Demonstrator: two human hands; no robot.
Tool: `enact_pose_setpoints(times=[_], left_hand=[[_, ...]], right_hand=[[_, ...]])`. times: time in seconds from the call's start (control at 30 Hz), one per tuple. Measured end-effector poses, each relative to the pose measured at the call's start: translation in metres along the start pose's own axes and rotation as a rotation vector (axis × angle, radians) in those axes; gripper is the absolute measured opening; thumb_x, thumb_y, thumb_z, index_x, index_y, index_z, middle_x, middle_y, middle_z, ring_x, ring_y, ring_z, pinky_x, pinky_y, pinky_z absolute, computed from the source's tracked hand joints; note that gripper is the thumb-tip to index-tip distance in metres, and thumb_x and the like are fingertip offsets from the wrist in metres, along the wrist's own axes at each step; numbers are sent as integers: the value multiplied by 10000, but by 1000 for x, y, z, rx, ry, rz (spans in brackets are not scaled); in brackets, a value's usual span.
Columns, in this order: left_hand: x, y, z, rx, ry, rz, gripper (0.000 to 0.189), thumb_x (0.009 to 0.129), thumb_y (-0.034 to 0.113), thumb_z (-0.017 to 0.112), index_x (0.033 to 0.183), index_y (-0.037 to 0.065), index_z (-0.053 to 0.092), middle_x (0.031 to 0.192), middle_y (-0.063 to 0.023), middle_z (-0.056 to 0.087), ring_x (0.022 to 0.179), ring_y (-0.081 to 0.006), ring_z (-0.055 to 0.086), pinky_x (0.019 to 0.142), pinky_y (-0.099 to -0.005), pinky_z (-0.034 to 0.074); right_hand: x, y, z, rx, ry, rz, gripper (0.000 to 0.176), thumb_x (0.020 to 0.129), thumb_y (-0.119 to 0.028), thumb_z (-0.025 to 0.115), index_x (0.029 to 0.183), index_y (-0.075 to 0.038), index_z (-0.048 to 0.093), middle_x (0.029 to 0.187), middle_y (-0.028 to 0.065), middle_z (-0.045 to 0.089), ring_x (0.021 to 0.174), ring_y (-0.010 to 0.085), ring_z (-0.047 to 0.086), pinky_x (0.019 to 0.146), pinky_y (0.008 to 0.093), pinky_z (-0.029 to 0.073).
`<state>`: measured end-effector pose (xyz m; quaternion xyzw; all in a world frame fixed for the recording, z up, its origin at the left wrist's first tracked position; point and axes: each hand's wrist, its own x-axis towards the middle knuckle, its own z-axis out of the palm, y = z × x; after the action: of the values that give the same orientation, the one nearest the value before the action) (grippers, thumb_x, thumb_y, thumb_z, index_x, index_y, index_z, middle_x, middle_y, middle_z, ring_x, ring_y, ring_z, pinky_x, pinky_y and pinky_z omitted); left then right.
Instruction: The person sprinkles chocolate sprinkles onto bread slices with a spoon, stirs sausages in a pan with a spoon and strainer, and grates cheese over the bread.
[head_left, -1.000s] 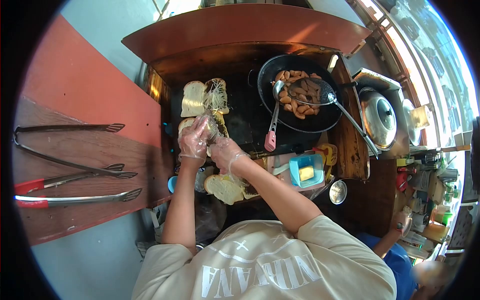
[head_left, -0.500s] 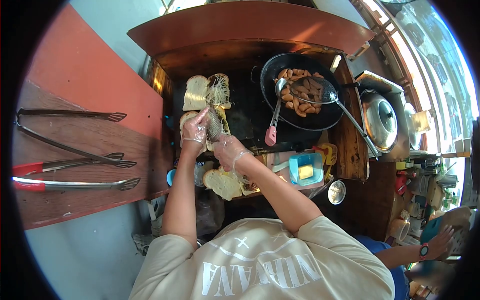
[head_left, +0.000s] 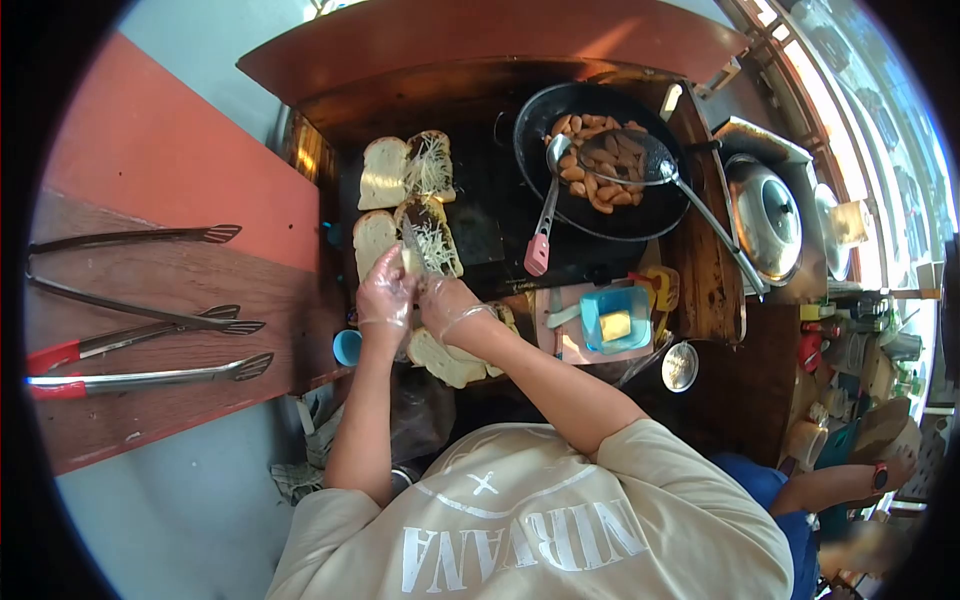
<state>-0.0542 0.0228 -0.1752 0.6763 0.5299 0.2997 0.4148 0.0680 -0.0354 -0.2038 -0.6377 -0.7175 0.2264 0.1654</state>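
Just the head view to go on. We're standing at the near edge of the griddle (head_left: 490, 225), with both hands in thin clear gloves.

Our left hand (head_left: 385, 295) has its fingertips pinched narrow on a small pale cheese block (head_left: 410, 262). Our right hand (head_left: 447, 305) is curled shut just right of it. It looks to be on the near end of a little metal grater (head_left: 412, 236), but the handle is buried in the palm, so that's our best read.

The cheese-topped slice (head_left: 435, 238) sits just far of both hands. Its long axis runs near to far, and the grater blade lies over its left edge. Our right hand is straight below it. Our left hand comes in from the near-left corner.

- **On the griddle:** a plain slice (head_left: 373, 240) lies just left of the topped one, and there's another pair (head_left: 405, 170) farther back.
- **Near side:** a bread stack (head_left: 445, 358) sits under our wrists.
- **Right:** a pan of sausages (head_left: 600, 170) and a blue butter tub (head_left: 612, 325).
- **Left:** tongs (head_left: 140, 320) lie well apart on the wooden board.
- **Far right:** another person's hand (head_left: 890, 465) wearing a watch.
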Motion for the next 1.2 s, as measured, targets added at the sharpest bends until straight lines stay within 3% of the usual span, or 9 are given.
enact_pose_setpoints(times=[0.1,0.17,0.33,0.53,0.7,0.83,1.0,1.07,1.2], left_hand=[[2,4,0,121,39,-28,391,852,145,729,1204,-16,674,984,-219,734,857,-279,732,788,-345,550],[-6,19,1,200,54,-57,337,857,157,728,1133,-35,705,965,-223,735,835,-283,733,778,-342,551],[7,9,14,77,130,-81,347,862,165,730,1112,-74,699,919,-212,747,807,-232,728,755,-329,547],[49,27,21,-90,178,-229,240,928,110,664,1029,-101,715,711,-73,688,536,-118,592,524,-277,460],[67,24,22,11,248,-125,229,905,126,684,988,-82,729,698,-99,696,540,-148,614,541,-305,480],[79,21,27,129,321,22,238,866,162,706,931,-64,742,758,-157,730,620,-205,686,620,-337,520],[74,10,18,203,327,-42,267,834,195,723,906,-60,744,784,-173,737,719,-229,714,700,-357,532],[61,3,16,115,199,-195,260,822,192,740,901,-56,744,770,-163,735,707,-229,710,687,-358,528],[66,9,20,-44,213,-184,234,807,157,752,911,-52,743,765,-154,733,715,-230,707,709,-341,534]], right_hand=[[-5,-9,-16,-28,-51,-100,258,889,-120,509,993,85,624,832,278,629,835,390,666,745,470,545],[-7,-17,-40,368,41,172,272,900,-130,511,1022,104,576,825,306,623,800,434,665,726,509,545],[1,-4,-34,195,37,14,309,891,-133,539,1065,123,527,847,323,649,789,458,676,710,506,551],[9,-11,-64,324,15,125,303,857,-83,531,1069,132,513,851,323,660,788,470,677,697,507,549],[12,-15,-62,290,34,65,270,835,-69,547,1012,134,557,836,322,656,777,454,678,702,495,549],[17,-7,-40,165,-3,11,238,862,-74,552,1012,99,618,973,312,649,855,443,681,782,481,551],[19,0,-10,90,141,-85,214,810,-60,566,887,130,626,810,321,642,739,430,666,687,464,546],[15,-13,-40,372,126,206,231,808,-62,563,904,138,625,812,321,643,739,439,670,692,470,547],[14,-11,-42,363,101,127,252,820,-54,541,952,154,592,816,328,644,759,465,670,712,489,547]])
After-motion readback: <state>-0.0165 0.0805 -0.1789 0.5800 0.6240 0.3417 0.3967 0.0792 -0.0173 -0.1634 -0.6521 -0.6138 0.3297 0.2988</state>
